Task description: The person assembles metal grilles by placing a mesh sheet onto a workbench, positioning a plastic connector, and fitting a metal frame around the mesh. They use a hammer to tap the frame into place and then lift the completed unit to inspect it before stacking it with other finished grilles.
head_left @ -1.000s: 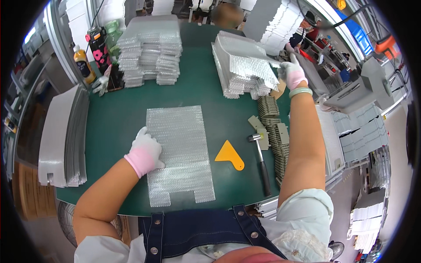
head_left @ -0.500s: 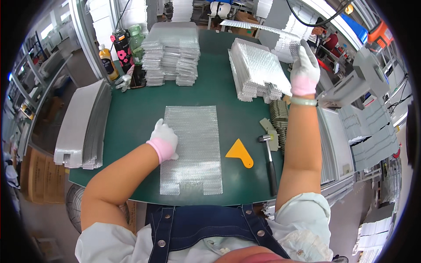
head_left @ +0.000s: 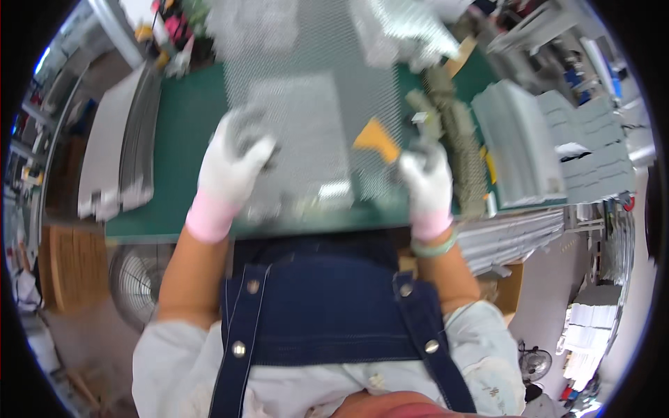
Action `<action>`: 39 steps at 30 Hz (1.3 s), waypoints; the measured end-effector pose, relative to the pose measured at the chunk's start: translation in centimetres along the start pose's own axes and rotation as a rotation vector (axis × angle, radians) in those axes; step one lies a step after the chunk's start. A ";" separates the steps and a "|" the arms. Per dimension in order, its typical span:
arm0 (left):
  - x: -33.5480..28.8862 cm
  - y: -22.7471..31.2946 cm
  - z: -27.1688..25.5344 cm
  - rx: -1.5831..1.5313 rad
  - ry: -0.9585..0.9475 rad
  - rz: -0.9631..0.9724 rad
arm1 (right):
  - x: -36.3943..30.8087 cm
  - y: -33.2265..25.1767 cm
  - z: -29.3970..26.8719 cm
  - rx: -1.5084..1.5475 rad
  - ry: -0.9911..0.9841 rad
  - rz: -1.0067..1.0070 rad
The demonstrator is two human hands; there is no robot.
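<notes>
A large see-through perforated sheet [head_left: 324, 45] hangs over the table in front of me, blurred by motion. My left hand [head_left: 230, 157], in a white glove with a pink cuff, curls its fingers at the sheet's left edge. My right hand [head_left: 426, 182], gloved alike, pinches near its right edge. Through the mesh shows a smaller silvery sheet [head_left: 300, 132] lying on the green table. Beside my right hand are a yellow triangular scraper [head_left: 377, 139] and the head of a hammer [head_left: 419, 118]; the hammer's handle is hidden by that hand.
Grey sheets [head_left: 115, 143] are stacked at the table's left edge. Two silvery stacks, left [head_left: 251, 31] and right [head_left: 404, 31], stand at the back. Small grey-green pieces [head_left: 463, 146] lie in a row at right, beside more stacked sheets [head_left: 519, 143]. A floor fan [head_left: 136, 279] stands below left.
My right hand has come down from the far right to the table's near side, bringing the large sheet over the table. My left hand has left the smaller sheet. The view has tilted downward.
</notes>
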State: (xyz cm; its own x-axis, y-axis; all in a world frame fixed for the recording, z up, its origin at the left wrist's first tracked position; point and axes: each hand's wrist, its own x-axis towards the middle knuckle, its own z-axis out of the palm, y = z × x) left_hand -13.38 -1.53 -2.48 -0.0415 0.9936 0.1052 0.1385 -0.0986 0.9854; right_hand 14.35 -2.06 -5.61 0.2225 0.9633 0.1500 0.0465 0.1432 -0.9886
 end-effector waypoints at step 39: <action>0.6 -12.6 0.7 1.410 0.362 -0.075 | -0.8 7.5 8.4 -1.546 -0.243 -0.025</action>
State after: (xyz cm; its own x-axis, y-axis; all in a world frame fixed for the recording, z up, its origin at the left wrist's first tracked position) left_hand -14.40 0.31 -14.91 -0.3045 0.9047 0.2978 0.9521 0.2988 0.0658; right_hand 6.38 0.09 -13.30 0.0575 0.9983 0.0091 0.9983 -0.0576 0.0082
